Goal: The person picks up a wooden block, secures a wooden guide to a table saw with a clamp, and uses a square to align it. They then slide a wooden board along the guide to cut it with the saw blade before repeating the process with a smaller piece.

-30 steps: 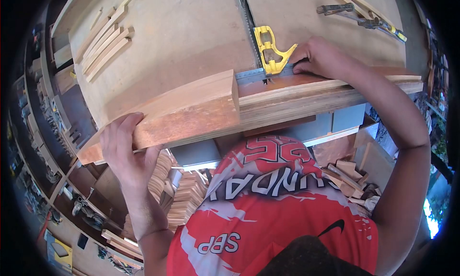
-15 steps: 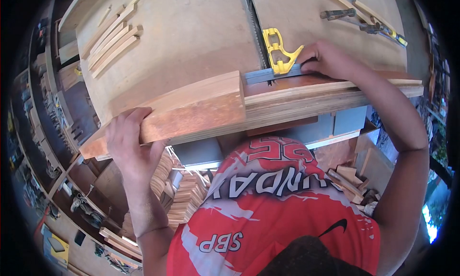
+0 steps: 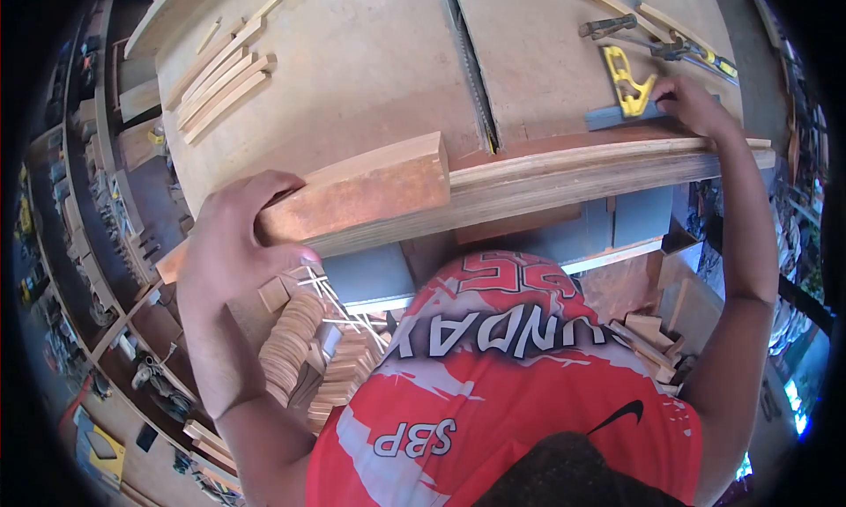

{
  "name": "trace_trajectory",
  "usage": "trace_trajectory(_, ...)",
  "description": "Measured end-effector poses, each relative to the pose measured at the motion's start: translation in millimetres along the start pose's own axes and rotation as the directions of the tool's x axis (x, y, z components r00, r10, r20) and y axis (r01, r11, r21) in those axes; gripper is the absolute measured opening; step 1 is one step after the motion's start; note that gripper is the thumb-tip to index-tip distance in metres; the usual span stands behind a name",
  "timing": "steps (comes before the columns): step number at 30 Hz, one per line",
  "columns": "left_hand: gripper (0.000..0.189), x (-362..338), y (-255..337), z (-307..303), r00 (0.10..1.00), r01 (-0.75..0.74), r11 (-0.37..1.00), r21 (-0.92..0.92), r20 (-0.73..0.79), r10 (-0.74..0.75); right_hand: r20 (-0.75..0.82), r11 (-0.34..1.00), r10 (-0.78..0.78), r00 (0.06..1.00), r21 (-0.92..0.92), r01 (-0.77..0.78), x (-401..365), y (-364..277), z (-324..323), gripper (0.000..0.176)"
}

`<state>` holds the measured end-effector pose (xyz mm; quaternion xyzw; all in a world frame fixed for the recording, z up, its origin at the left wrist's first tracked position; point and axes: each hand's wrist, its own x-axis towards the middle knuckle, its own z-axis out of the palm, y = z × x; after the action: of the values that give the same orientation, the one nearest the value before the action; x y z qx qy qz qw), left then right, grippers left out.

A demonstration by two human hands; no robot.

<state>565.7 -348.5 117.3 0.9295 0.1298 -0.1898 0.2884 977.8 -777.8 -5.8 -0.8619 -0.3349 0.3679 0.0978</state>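
My left hand point(image 3: 233, 234) grips the left part of a thick wooden board point(image 3: 370, 194), fingers over its top and thumb under the front edge. The board lies along the front of the worktable, its squared end near the middle. My right hand point(image 3: 696, 106) is closed at the right end of a combination square point(image 3: 630, 84) with a yellow head and a grey metal blade. The square rests on the table at the right, beyond the laminated front edge point(image 3: 573, 177); my fingertips are partly hidden.
A dark slot point(image 3: 471, 66) with a toothed blade runs across the tabletop point(image 3: 352, 58). Several thin wood strips point(image 3: 225, 75) lie at left. A hammer point(image 3: 608, 25) and other tools lie at far right. Stacked wood pieces point(image 3: 295, 340) stand below, with cluttered shelves point(image 3: 115, 216) at left.
My right hand has moved the combination square right, away from the board's end and the slot. My left hand has shifted slightly and its wrist has turned; the board has barely moved.
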Motion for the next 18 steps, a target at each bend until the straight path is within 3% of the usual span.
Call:
trace_trajectory(1, 0.086, 4.1, -5.2, -6.3, 0.994, -0.058, 0.992, -0.109, 0.086, 0.068, -0.005, 1.000, -0.008, 1.000, -0.001, 0.008, -3.7, 14.5, -3.8, 0.017)
trace_trajectory(2, 0.097, 8.2, -6.8, -14.6, 0.977, 0.017, 0.980, -0.196, 0.213, 0.025, -0.022, 0.991, 0.052, 0.998, -0.122, -0.055, -6.7, 22.9, -8.3, 0.019)
trace_trajectory(3, 0.097, 10.4, -11.7, -16.9, 0.979, 0.019, 0.981, -0.192, 0.203, 0.021, -0.048, 0.963, 0.110, 0.993, -0.241, -0.118, -6.8, 28.8, -11.5, 0.021)
trace_trajectory(4, 0.100, 10.9, -17.5, -17.4, 0.971, 0.024, 0.968, -0.249, 0.236, 0.036, -0.054, 0.963, 0.097, 0.994, -0.246, -0.108, -11.8, 14.8, -13.4, 0.021)
trace_trajectory(6, 0.106, 12.3, -16.8, -21.9, 0.955, 0.054, 0.946, -0.318, 0.294, 0.044, -0.180, 0.862, 0.169, 0.969, -0.450, -0.234, -30.8, -32.7, -13.9, 0.031)
trace_trajectory(8, 0.095, 12.9, -22.5, -19.1, 0.964, -0.007, 0.956, -0.293, 0.252, 0.085, -0.362, 0.920, 0.089, 0.928, -0.327, -0.216, -37.4, -89.3, 4.4, 0.041)
trace_trajectory(9, 0.085, 11.5, -24.1, -17.6, 0.965, -0.070, 0.961, -0.269, 0.224, 0.133, -0.373, 0.965, -0.090, 0.923, -0.260, -0.012, -40.3, -125.7, 13.6, 0.043)
trace_trajectory(10, 0.079, 9.6, -20.1, -16.9, 0.973, -0.069, 0.962, -0.265, 0.196, 0.124, -0.291, 0.989, -0.142, 0.946, -0.001, 0.148, -29.2, -148.8, 28.0, 0.047)
trace_trajectory(11, 0.079, 8.2, -16.7, -17.9, 0.972, -0.093, 0.962, -0.259, 0.185, 0.143, -0.261, 0.861, -0.403, 0.877, 0.217, 0.460, -28.7, -180.6, 44.6, 0.048)
trace_trajectory(12, 0.084, 8.9, -13.1, -18.9, 0.971, -0.050, 0.971, -0.235, 0.217, 0.103, -0.177, 0.790, -0.452, 0.874, 0.376, 0.484, -38.3, -224.1, 50.5, 0.046)
trace_trajectory(14, 0.086, 9.7, -10.2, -15.2, 0.971, -0.002, 0.977, -0.213, 0.235, 0.053, -0.308, 0.744, -0.592, 0.745, 0.146, 0.652, -32.1, -256.1, 62.1, 0.041)
trace_trajectory(16, 0.078, 8.7, -11.6, -9.8, 0.977, -0.052, 0.970, -0.236, 0.189, 0.098, -0.554, 0.816, -0.439, 0.707, 0.084, 0.572, -18.4, -251.8, 50.1, 0.034)
trace_trajectory(18, 0.069, 6.9, -20.4, -4.9, 0.985, -0.050, 0.953, -0.299, 0.141, 0.096, -0.806, 0.896, -0.280, 0.521, -0.024, 0.444, 13.7, -194.6, 25.0, 0.031)
